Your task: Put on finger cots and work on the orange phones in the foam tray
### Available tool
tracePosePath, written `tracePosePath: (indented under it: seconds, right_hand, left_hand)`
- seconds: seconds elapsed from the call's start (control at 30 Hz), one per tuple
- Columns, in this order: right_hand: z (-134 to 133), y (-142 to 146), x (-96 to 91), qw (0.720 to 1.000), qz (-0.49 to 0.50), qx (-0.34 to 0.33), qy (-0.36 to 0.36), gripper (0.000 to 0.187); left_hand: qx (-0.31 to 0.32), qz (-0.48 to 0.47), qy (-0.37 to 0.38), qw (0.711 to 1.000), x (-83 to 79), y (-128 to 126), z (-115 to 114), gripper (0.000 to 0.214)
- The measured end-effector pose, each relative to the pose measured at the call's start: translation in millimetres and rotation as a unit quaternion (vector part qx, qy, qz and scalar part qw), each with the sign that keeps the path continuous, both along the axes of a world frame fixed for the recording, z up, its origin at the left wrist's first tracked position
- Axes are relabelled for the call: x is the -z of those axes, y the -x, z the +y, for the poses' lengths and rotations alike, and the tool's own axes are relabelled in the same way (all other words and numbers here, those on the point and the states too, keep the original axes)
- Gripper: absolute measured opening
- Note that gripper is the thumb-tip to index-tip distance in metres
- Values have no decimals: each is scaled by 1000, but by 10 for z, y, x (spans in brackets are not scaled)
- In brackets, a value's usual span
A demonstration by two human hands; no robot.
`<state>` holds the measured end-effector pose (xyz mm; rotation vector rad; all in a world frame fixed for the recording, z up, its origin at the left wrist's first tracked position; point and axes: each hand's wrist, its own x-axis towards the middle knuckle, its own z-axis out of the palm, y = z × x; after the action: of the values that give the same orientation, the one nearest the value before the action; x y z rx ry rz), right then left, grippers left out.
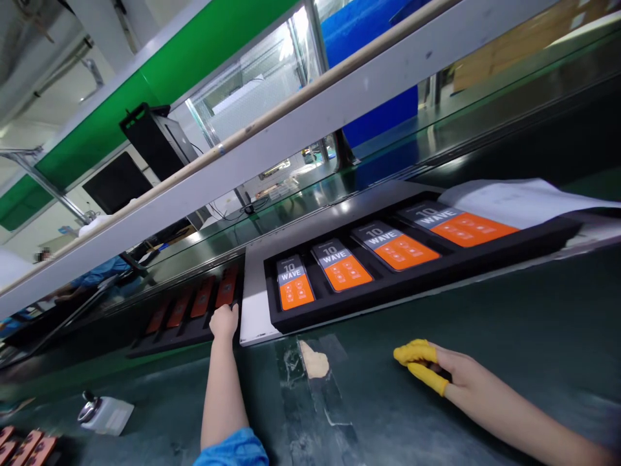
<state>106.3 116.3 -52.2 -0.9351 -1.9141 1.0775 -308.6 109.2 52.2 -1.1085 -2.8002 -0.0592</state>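
Note:
My left hand [224, 321] reaches forward and grips the near right corner of a black tray [194, 330] that holds several orange-screened phones [202, 296]. My right hand [436, 370], with yellow finger cots on two fingers, rests on the green belt, fingers curled around a small dark object that I cannot identify. Beyond both hands a second black tray [543, 238] sits on a white board [252, 310]. It carries several phones [339, 264] with "10 WAVE" labels on orange screens.
White sheets [524, 197] lie at the tray's far right. A small white bottle with a metal cap [104, 413] stands near left, more orange phones [24, 446] at the bottom left corner. A worn tan patch [314, 360] marks the belt. A person in blue [97, 275] works far left.

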Motion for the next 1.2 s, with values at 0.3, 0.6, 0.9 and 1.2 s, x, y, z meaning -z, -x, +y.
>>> tracePosePath:
  seconds: [0.3, 0.6, 0.9, 1.2]
  right_hand:
    - [30, 41, -47, 1000, -1, -16, 9, 28]
    - [-1, 83, -105, 1000, -28, 0, -3, 27]
    - [-183, 175, -176, 993, -88, -37, -70, 27]
    - [-880, 314, -288, 954, -75, -216, -196, 26]
  left_hand:
    - [65, 10, -38, 997, -266, -4, -892, 40]
    - [173, 62, -40, 982, 63, -423, -2130, 28]
    - [310, 113, -40, 943, 383, -1224, -2642, 27]
    - [365, 164, -28, 916, 346, -1812, -2578, 22]
